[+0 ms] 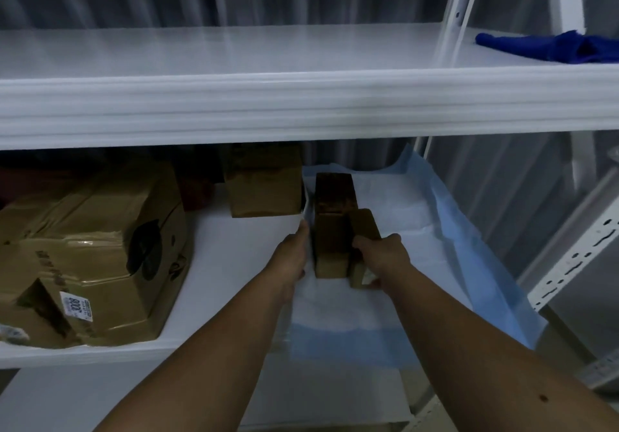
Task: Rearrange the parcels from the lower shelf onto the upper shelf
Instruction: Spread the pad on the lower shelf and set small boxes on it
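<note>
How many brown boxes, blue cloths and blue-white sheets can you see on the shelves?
Brown boxes: 4, namely a big box, a back box, a tall box and a small box.
Blue cloths: 1, the cloth on the upper shelf.
Blue-white sheets: 1, the sheet under the two held boxes.
Total: 6
</note>
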